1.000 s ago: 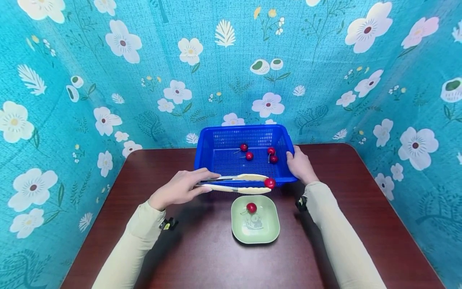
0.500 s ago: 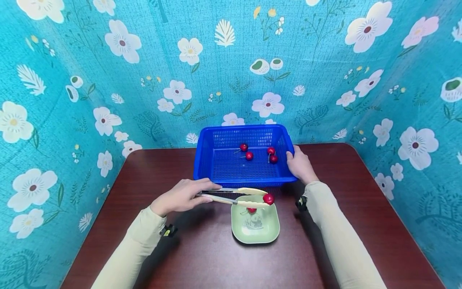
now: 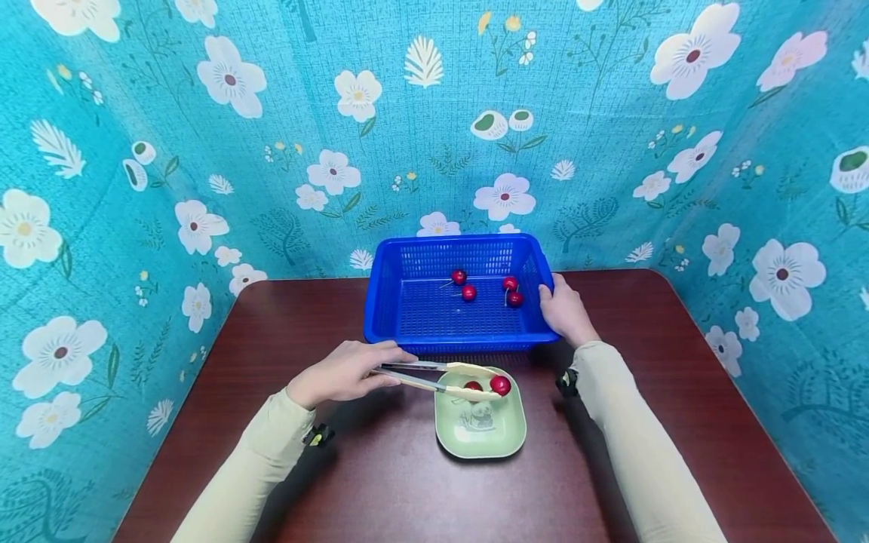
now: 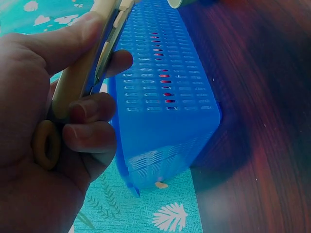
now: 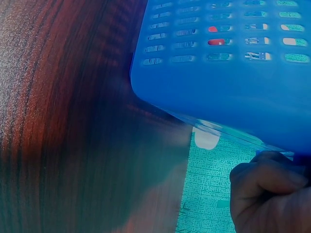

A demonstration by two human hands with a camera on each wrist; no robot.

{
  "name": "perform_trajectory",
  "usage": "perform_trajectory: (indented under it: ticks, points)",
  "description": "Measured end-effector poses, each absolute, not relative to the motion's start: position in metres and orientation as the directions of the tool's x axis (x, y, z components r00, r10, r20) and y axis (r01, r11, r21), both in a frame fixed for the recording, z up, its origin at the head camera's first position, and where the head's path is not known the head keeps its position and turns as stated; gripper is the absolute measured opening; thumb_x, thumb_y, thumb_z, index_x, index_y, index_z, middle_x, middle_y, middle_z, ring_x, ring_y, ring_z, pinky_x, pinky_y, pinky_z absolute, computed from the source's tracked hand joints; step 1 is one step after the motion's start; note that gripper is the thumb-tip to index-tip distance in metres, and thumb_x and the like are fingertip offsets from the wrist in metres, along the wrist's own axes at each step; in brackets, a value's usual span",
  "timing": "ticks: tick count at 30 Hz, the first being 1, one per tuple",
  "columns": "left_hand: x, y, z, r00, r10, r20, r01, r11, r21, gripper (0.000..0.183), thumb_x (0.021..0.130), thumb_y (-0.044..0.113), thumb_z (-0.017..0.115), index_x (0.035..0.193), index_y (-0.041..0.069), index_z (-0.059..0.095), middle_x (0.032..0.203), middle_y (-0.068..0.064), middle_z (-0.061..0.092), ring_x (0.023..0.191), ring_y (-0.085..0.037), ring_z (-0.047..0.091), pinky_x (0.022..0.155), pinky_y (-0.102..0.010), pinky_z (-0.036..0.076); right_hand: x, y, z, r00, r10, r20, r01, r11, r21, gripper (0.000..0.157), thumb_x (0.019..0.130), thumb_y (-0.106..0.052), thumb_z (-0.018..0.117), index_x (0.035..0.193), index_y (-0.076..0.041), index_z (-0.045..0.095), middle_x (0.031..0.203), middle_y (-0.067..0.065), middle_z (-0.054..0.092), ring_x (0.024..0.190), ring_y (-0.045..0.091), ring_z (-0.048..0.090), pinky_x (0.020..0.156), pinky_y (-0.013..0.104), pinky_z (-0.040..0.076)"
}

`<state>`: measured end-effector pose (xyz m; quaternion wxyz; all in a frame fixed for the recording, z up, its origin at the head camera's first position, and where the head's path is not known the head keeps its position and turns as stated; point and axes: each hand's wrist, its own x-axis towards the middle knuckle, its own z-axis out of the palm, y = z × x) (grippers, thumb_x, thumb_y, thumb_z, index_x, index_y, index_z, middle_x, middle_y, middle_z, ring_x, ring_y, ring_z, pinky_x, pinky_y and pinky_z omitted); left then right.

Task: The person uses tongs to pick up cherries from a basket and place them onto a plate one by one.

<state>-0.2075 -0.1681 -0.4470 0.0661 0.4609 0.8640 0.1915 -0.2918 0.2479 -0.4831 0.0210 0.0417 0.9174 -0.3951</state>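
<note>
My left grip, left of lower centre, is curled round the tongs; their tips pinch a cherry over the green dish, lower centre. Whether it touches the dish, I can't tell. I'd judge it light, smooth and slippery: best taken round its widest part, gently. My right grip holds the right rim of the blue basket, likely light, stiff plastic.

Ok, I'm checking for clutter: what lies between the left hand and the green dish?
In the head view, the tongs reach from the left hand out over the green dish; along that stretch, only brown tabletop shows beneath them.
</note>
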Motion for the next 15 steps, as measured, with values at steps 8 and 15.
perform_trajectory:
  ticks: [8, 15]
  points:
    - [-0.2072, -0.1662, -0.4513, -0.563, 0.822, 0.088, 0.795, 0.510, 0.329, 0.036, 0.099, 0.028, 0.071, 0.134, 0.020, 0.066, 0.111, 0.002, 0.071, 0.078, -0.004, 0.059, 0.068, -0.021, 0.049, -0.2920, 0.2476, -0.4831, -0.994, 0.062, -0.088, 0.106, 0.684, -0.721, 0.058, 0.113, -0.030, 0.032, 0.161, 0.002, 0.022, 0.153, 0.034, 0.045, 0.133, 0.054, 0.053, 0.108, 0.067, 0.042]
    - [-0.2047, -0.1610, -0.4483, -0.555, 0.828, 0.084, 0.811, 0.515, 0.278, 0.035, 0.099, 0.031, 0.071, 0.132, 0.019, 0.068, 0.108, 0.002, 0.071, 0.078, -0.006, 0.059, 0.067, -0.022, 0.048, -0.2910, 0.2465, -0.4822, -0.994, 0.070, -0.084, 0.109, 0.684, -0.721, 0.058, 0.113, -0.030, 0.033, 0.161, 0.001, 0.023, 0.152, 0.033, 0.046, 0.132, 0.054, 0.054, 0.108, 0.067, 0.043]
